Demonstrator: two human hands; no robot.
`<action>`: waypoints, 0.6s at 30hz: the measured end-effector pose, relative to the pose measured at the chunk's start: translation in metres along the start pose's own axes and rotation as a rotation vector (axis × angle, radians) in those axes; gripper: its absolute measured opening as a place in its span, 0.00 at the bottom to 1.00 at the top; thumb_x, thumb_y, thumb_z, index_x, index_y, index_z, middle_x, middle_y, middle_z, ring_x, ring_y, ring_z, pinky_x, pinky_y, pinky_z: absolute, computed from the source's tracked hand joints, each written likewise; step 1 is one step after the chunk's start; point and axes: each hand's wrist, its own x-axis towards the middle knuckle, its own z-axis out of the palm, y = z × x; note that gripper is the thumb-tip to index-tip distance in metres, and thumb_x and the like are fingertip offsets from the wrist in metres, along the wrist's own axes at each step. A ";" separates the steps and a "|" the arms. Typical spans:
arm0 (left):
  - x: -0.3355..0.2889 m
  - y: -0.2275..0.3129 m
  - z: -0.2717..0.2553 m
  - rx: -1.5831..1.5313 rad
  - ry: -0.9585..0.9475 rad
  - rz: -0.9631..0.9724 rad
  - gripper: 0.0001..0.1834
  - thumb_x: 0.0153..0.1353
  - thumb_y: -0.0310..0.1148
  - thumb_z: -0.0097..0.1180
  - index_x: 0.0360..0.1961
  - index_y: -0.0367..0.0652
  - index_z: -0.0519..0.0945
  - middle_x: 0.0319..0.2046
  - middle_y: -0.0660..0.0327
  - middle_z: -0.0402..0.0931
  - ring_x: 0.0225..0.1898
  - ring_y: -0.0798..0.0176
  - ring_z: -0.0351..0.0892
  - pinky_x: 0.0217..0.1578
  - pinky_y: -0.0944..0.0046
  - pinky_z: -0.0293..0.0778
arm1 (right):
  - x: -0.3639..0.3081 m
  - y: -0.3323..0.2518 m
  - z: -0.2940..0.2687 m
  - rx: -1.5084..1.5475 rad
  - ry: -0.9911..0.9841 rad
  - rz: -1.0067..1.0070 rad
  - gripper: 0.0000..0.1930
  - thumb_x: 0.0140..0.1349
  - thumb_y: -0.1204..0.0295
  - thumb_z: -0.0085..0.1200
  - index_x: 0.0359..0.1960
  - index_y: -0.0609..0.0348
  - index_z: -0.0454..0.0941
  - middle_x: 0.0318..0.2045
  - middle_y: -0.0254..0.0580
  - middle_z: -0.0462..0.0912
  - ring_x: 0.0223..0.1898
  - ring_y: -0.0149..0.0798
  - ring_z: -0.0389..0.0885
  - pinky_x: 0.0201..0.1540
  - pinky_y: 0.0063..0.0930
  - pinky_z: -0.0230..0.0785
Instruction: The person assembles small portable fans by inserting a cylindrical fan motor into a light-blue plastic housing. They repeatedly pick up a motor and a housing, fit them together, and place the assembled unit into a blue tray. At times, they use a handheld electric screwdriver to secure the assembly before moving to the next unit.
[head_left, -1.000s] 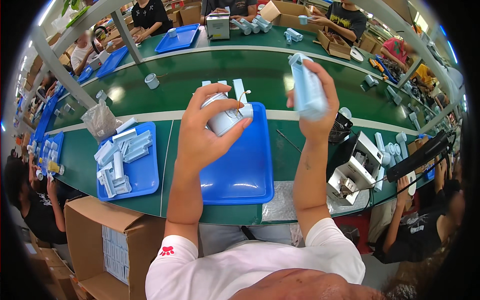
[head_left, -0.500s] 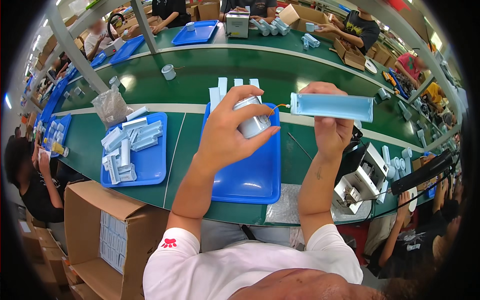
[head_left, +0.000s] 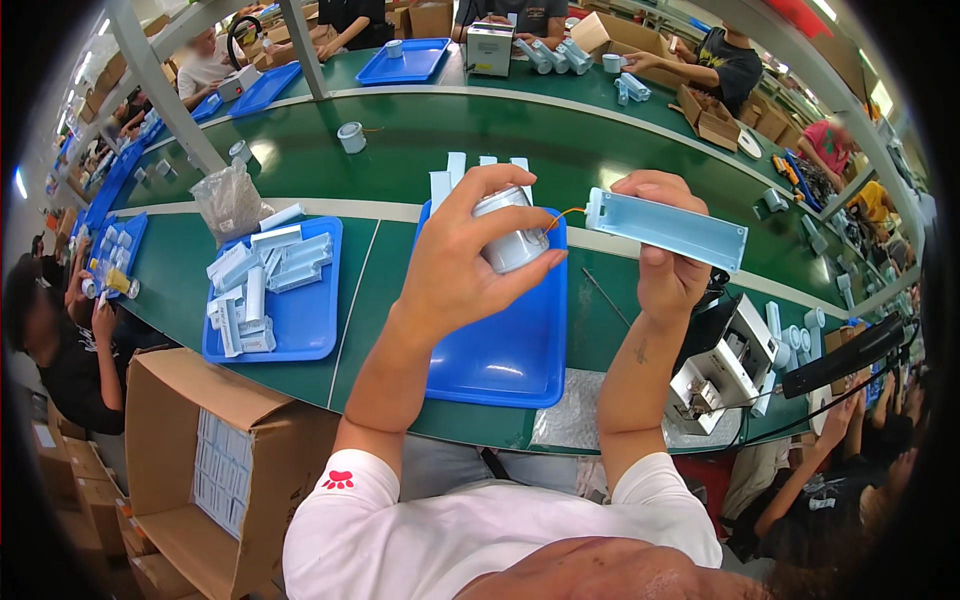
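Observation:
Over the blue tray, my left hand grips a short round housing, white with a pale, shiny side, fingers and thumb curled around it. My right hand pinches a long light-blue plastic trough, thumb below and fingers behind. The trough's hollow side faces me, and it tilts down to the right. A thin orange wire runs between the housing and the trough's left end. Several light-blue pieces stick up behind my left hand.
Another blue tray at left holds several light-blue parts, beside a plastic bag. An open carton stands lower left. At right is a white bench machine; a screwdriver-like rod lies nearby. Co-workers sit around the green bench.
The trough in my right hand has tipped, its right end now lower. Both hands keep their holds. The whole view has shifted slightly.

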 end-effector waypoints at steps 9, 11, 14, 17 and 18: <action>0.001 0.002 -0.002 0.002 -0.013 0.009 0.15 0.43 0.30 0.77 0.35 0.45 0.88 0.52 0.56 0.78 0.50 0.52 0.80 0.48 0.57 0.77 | 0.003 -0.008 0.010 0.077 0.010 0.026 0.22 0.62 0.62 0.65 0.50 0.68 0.80 0.47 0.56 0.81 0.49 0.48 0.81 0.51 0.39 0.75; 0.001 0.002 -0.003 -0.004 -0.025 0.016 0.17 0.43 0.30 0.77 0.37 0.44 0.88 0.52 0.55 0.77 0.50 0.51 0.80 0.49 0.56 0.77 | 0.003 -0.007 0.009 0.054 -0.006 0.027 0.22 0.62 0.62 0.65 0.49 0.68 0.80 0.47 0.55 0.82 0.50 0.48 0.81 0.52 0.39 0.75; 0.001 0.000 -0.002 -0.003 -0.008 0.036 0.23 0.42 0.33 0.78 0.43 0.46 0.85 0.51 0.55 0.77 0.50 0.51 0.80 0.47 0.56 0.79 | 0.001 -0.004 0.007 0.023 -0.055 0.056 0.20 0.61 0.65 0.66 0.49 0.67 0.81 0.48 0.53 0.83 0.50 0.48 0.81 0.52 0.39 0.73; 0.000 -0.001 -0.001 -0.056 0.034 -0.007 0.34 0.42 0.34 0.79 0.52 0.45 0.78 0.51 0.56 0.76 0.51 0.53 0.81 0.44 0.57 0.81 | -0.002 -0.002 0.007 0.067 -0.086 0.101 0.18 0.60 0.72 0.66 0.51 0.66 0.81 0.50 0.52 0.83 0.50 0.46 0.81 0.52 0.37 0.73; -0.001 -0.001 -0.001 -0.085 0.049 -0.032 0.37 0.42 0.34 0.80 0.55 0.44 0.75 0.50 0.56 0.76 0.51 0.54 0.81 0.44 0.57 0.81 | -0.003 -0.003 0.008 0.104 -0.081 0.138 0.19 0.60 0.72 0.67 0.52 0.66 0.81 0.49 0.51 0.83 0.50 0.45 0.82 0.52 0.36 0.74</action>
